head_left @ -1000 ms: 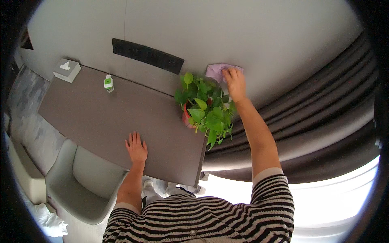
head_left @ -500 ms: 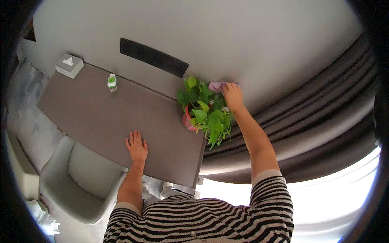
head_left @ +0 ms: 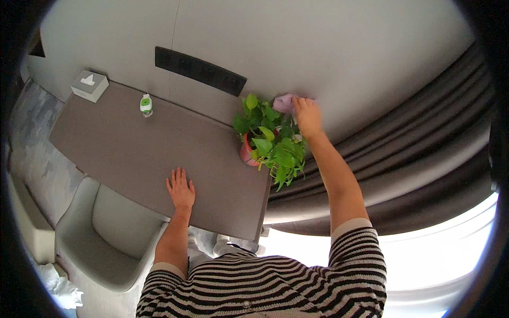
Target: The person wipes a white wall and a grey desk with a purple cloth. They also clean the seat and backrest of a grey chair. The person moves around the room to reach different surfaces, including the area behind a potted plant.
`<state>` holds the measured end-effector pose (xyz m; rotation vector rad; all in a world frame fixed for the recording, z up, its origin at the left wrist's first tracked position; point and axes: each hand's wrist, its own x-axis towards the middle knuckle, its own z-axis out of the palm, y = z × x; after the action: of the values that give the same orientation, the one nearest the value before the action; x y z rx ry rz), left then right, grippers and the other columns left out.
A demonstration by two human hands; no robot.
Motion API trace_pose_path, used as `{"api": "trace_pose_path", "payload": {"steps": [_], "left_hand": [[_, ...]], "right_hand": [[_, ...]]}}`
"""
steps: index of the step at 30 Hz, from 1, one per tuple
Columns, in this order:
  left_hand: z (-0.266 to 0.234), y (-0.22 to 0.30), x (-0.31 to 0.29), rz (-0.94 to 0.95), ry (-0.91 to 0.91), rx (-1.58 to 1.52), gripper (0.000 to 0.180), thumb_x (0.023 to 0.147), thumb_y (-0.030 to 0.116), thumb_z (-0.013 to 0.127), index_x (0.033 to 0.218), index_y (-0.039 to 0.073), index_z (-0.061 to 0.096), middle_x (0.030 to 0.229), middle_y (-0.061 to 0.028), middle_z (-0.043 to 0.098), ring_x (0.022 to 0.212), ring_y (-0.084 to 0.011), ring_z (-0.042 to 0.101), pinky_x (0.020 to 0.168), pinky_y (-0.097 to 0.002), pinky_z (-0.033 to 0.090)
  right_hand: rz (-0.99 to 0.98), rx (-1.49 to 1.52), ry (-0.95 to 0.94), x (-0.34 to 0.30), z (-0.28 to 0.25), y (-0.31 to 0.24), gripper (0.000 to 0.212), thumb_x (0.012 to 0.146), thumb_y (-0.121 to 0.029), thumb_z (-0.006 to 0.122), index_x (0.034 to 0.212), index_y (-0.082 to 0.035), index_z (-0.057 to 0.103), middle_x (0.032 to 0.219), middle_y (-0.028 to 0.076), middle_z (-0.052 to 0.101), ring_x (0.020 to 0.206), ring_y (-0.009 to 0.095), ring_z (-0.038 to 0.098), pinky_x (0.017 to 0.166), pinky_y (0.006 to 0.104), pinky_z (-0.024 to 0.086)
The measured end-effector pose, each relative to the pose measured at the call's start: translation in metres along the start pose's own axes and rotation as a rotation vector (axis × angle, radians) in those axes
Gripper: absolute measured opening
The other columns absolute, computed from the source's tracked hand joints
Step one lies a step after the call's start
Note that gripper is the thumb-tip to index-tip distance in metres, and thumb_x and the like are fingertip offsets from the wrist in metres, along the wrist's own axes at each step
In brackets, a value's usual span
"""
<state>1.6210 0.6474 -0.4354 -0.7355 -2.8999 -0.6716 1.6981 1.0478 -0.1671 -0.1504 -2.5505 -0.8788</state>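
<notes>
Honestly the lilac cloth (head_left: 284, 102) looks soft and light, best pinned flat under the fingers. Right hand (head_left: 307, 116) presses it to the wall (head_left: 344, 53); left hand (head_left: 181, 192) lies spread open on the counter (head_left: 132, 153).

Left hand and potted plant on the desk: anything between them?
Nothing: in the head view, only bare brown desk runs from the left hand, flat near the front edge, to the potted plant by the wall.

Soft cloth, matt surfaces

The lilac cloth (head_left: 284, 102) is looking soft against a smooth matt wall (head_left: 339, 47); the brown desk (head_left: 132, 148) is showing matt too.
</notes>
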Motion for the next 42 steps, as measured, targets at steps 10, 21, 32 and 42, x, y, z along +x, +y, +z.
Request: {"api": "trace_pose_path", "payload": {"steps": [10,21,32,42], "left_hand": [[0.002,-0.001,0.0,-0.009,-0.007,0.004,0.048,0.09,0.025,0.049,0.134,0.007,0.043,0.145,-0.007,0.035,0.137,-0.0253,0.026,0.113,-0.0476,0.014],[0.001,-0.001,0.001,0.01,0.0,0.032,0.051,0.091,0.027,0.049,0.136,0.007,0.04,0.146,-0.0067,0.034,0.138,-0.0243,0.025,0.114,-0.0474,0.013],[0.001,-0.001,0.0,0.0,-0.018,0.055,0.052,0.089,0.026,0.049,0.137,0.007,0.04,0.145,-0.0071,0.035,0.137,-0.0256,0.026,0.113,-0.0482,0.014],[-0.001,0.0,-0.001,0.001,-0.015,0.024,0.05,0.091,0.024,0.049,0.136,0.006,0.04,0.145,-0.0078,0.035,0.136,-0.0265,0.028,0.113,-0.0487,0.015]], "right_hand": [[0.012,0.017,0.07,0.009,-0.009,0.004,0.035,0.08,-0.012,0.053,0.114,-0.005,0.055,0.097,0.007,0.052,0.095,0.025,0.051,0.077,0.038,0.043],[-0.023,0.135,-0.015,0.0,-0.002,0.007,0.036,0.077,-0.008,0.052,0.112,-0.005,0.058,0.101,0.008,0.056,0.093,0.027,0.052,0.076,0.0378,0.044],[0.035,0.118,0.209,0.014,-0.009,0.004,0.034,0.078,-0.011,0.053,0.111,-0.006,0.058,0.102,0.009,0.056,0.095,0.026,0.053,0.076,0.0372,0.044],[0.065,0.049,-0.007,0.003,-0.007,-0.004,0.03,0.082,-0.012,0.052,0.111,-0.005,0.057,0.099,0.008,0.056,0.094,0.026,0.053,0.077,0.0375,0.043]]}}
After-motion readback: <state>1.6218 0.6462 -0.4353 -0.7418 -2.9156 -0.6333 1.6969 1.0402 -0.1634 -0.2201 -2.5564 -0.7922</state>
